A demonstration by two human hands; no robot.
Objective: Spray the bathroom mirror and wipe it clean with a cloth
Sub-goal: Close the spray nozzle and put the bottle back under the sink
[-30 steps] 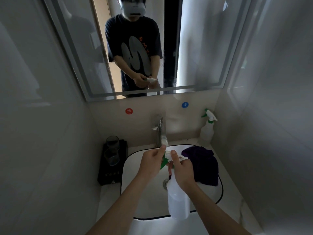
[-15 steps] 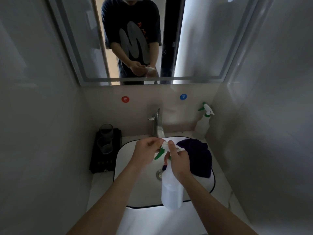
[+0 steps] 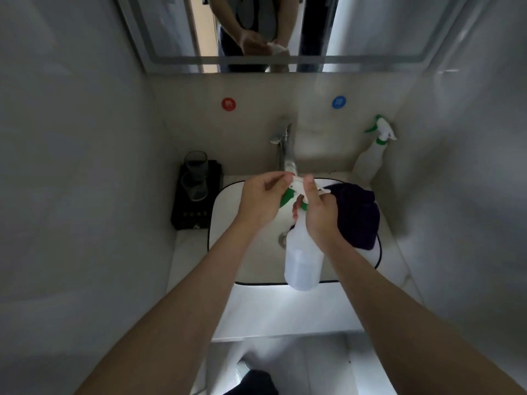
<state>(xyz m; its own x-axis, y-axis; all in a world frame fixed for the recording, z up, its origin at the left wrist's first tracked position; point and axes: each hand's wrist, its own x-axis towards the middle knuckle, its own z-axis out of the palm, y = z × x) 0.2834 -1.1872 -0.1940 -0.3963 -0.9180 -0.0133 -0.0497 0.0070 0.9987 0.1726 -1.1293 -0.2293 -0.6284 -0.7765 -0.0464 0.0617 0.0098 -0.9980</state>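
I hold a translucent white spray bottle [image 3: 303,260] with a green and white trigger head over the sink. My right hand [image 3: 319,212] grips its neck, thumb up along the head. My left hand [image 3: 262,201] pinches the nozzle end of the head with its fingertips. A dark purple cloth [image 3: 359,215] lies bunched in the right side of the white basin [image 3: 225,212], just behind my right hand. The mirror [image 3: 370,27] hangs on the wall above, only its lower strip in view, reflecting my hands.
A second spray bottle [image 3: 372,155] stands in the back right corner of the counter. A chrome faucet [image 3: 283,149] rises behind the basin. Two glasses [image 3: 195,175] sit on a black tray at the left. Walls close in on both sides.
The view has tilted down, so less of the mirror shows and the floor appears. Both hands stay on the spray head, the left hand's fingers shifting at the nozzle.
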